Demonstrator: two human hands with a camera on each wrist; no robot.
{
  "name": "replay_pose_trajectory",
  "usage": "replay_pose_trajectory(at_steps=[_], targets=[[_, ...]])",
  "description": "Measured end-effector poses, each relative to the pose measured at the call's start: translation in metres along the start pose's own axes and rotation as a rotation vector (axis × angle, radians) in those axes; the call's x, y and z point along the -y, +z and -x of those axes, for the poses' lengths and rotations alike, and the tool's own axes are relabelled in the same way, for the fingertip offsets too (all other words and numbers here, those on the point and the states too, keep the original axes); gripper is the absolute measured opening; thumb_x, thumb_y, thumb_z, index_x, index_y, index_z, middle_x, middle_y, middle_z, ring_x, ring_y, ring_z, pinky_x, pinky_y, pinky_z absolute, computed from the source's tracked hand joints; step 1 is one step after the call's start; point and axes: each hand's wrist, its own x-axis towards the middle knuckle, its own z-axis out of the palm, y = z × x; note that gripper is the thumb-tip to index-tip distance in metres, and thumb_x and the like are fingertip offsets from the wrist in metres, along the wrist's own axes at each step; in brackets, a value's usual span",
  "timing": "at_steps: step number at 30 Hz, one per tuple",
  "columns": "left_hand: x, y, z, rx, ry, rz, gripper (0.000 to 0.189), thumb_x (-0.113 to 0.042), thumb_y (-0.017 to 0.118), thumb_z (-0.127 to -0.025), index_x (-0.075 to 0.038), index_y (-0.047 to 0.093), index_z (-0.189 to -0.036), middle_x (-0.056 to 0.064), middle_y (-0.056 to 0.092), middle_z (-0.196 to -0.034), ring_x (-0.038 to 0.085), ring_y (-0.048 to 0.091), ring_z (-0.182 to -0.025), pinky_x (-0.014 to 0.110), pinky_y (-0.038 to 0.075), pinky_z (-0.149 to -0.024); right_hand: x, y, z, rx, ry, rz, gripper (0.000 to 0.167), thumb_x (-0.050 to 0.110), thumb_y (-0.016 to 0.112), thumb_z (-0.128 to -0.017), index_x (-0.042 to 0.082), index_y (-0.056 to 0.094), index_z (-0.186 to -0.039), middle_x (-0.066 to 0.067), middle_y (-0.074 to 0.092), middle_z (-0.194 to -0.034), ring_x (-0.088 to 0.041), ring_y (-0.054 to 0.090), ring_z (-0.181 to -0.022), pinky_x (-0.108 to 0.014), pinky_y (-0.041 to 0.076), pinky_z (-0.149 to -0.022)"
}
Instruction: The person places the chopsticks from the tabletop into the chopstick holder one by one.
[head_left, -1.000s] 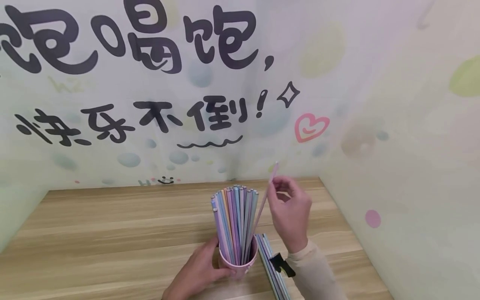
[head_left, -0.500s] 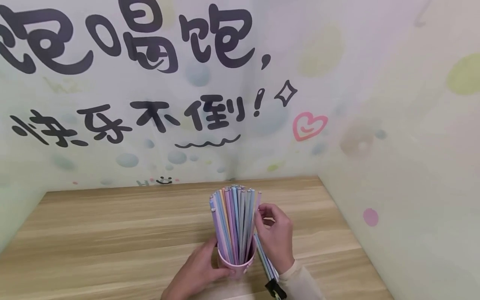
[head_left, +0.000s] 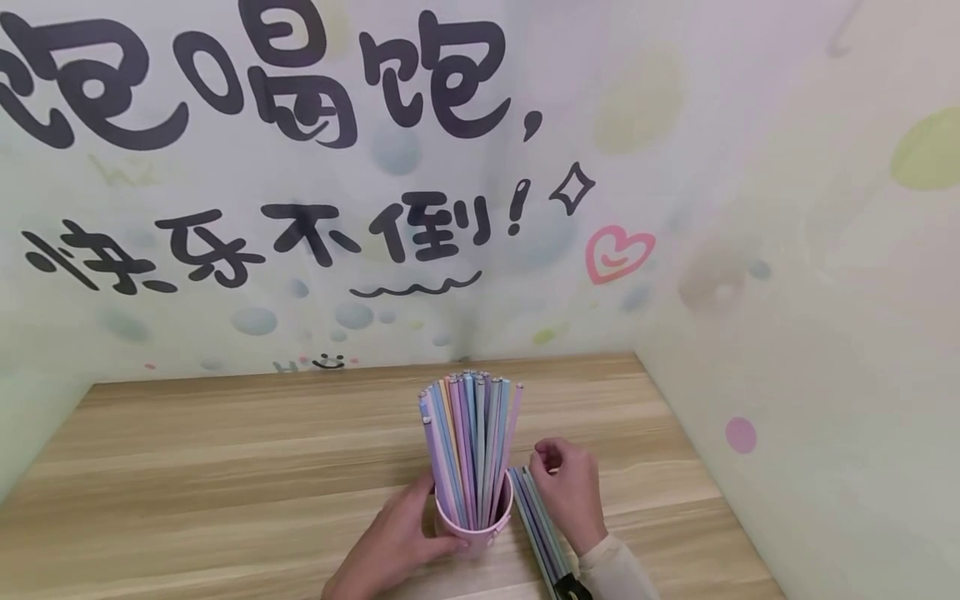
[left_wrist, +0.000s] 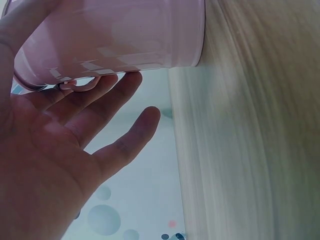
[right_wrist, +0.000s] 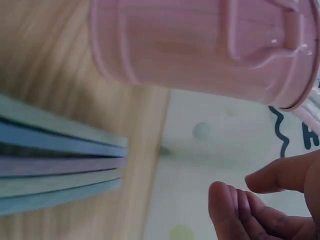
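A pink bucket-shaped cup (head_left: 474, 547) stands upright on the table, packed with pastel pencils (head_left: 468, 450). My left hand (head_left: 397, 537) holds it from the left, thumb on the near side and fingers reaching around behind; the left wrist view shows these fingers (left_wrist: 107, 102) along the cup wall. A pink pencil (head_left: 515, 417) leans at the cup's right side. Just right of the cup, my right hand (head_left: 572, 492) hovers by the loose pencils (head_left: 536, 525) lying on the table. Its loosely bent fingers are empty, with a gap between thumb and fingertips in the right wrist view.
The wood-grain table (head_left: 247, 483) meets a printed wall (head_left: 300, 167) at the back and another wall (head_left: 825, 333) on the right. A small handle (right_wrist: 295, 30) sits on the cup's side. A black device (head_left: 573, 587) is at the right sleeve.
My right hand has lowered the pink pencil into the cup, let it go, and moved down and right beside the loose pencils. The left hand keeps its hold on the cup.
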Motion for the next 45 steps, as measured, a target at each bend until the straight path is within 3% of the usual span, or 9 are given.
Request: replay_pose_trajectory(at_steps=[6, 11, 18, 25, 32, 40, 45], targets=[[0.0, 0.001, -0.001, 0.002, -0.015, -0.008, 0.099, -0.051, 0.084, -0.072, -0.022, 0.035, -0.153, 0.003, 0.052, -0.146, 0.023, 0.047, -0.132, 0.052, 0.04, -0.109, -0.018, 0.003, 0.005, 0.151, 0.11, 0.117, 0.002, 0.001, 0.07, -0.082, -0.001, 0.07, -0.082, 0.0, 0.062, -0.07, -0.01, 0.055, -0.064, -0.023, 0.049, -0.057], [0.0, 0.001, -0.002, 0.004, -0.015, -0.009, 0.101, -0.05, 0.085, -0.072, -0.022, 0.033, -0.154, 0.004, 0.051, -0.146, 0.024, 0.048, -0.132, 0.052, 0.04, -0.109, -0.033, 0.005, 0.007, 0.264, 0.178, 0.179, 0.003, 0.001, 0.069, -0.081, 0.0, 0.07, -0.084, -0.001, 0.062, -0.073, -0.012, 0.056, -0.067, -0.026, 0.05, -0.058], [-0.001, 0.001, -0.003, 0.004, -0.01, -0.01, 0.101, -0.049, 0.085, -0.072, -0.02, 0.033, -0.154, 0.003, 0.053, -0.144, 0.022, 0.049, -0.13, 0.051, 0.041, -0.108, -0.043, 0.005, 0.008, 0.257, 0.181, 0.209, 0.003, 0.001, 0.07, -0.079, 0.002, 0.07, -0.081, -0.001, 0.063, -0.072, -0.012, 0.056, -0.064, -0.028, 0.051, -0.057], [-0.001, 0.001, -0.003, -0.002, -0.009, -0.012, 0.1, -0.049, 0.085, -0.072, -0.019, 0.034, -0.153, 0.003, 0.054, -0.142, 0.022, 0.05, -0.129, 0.051, 0.041, -0.107, -0.047, 0.004, 0.01, 0.326, 0.148, 0.228, 0.004, -0.001, 0.071, -0.079, 0.0, 0.069, -0.082, -0.002, 0.063, -0.072, -0.013, 0.055, -0.064, -0.03, 0.05, -0.057], [-0.002, 0.002, -0.003, -0.001, -0.011, -0.015, 0.102, -0.049, 0.085, -0.072, -0.018, 0.032, -0.154, 0.004, 0.052, -0.145, 0.023, 0.049, -0.131, 0.051, 0.041, -0.108, -0.047, -0.002, 0.011, 0.33, 0.112, 0.285, 0.005, -0.001, 0.071, -0.078, 0.003, 0.067, -0.076, -0.001, 0.061, -0.069, -0.014, 0.054, -0.061, -0.031, 0.049, -0.056], [-0.002, 0.001, -0.003, -0.006, -0.01, -0.024, 0.098, -0.05, 0.084, -0.073, -0.017, 0.036, -0.152, 0.003, 0.053, -0.144, 0.023, 0.049, -0.131, 0.051, 0.041, -0.108, -0.052, -0.011, 0.01, 0.355, 0.191, 0.314, 0.007, 0.002, 0.072, -0.074, 0.002, 0.067, -0.079, -0.003, 0.061, -0.07, -0.018, 0.055, -0.06, -0.032, 0.048, -0.053], [-0.002, 0.001, -0.003, -0.009, -0.015, -0.022, 0.098, -0.051, 0.084, -0.073, -0.018, 0.036, -0.152, 0.003, 0.053, -0.144, 0.022, 0.048, -0.131, 0.051, 0.041, -0.108, -0.056, -0.015, 0.011, 0.361, 0.186, 0.353, 0.007, 0.004, 0.072, -0.072, 0.005, 0.064, -0.073, -0.002, 0.058, -0.065, -0.017, 0.052, -0.056, -0.029, 0.044, -0.049]])
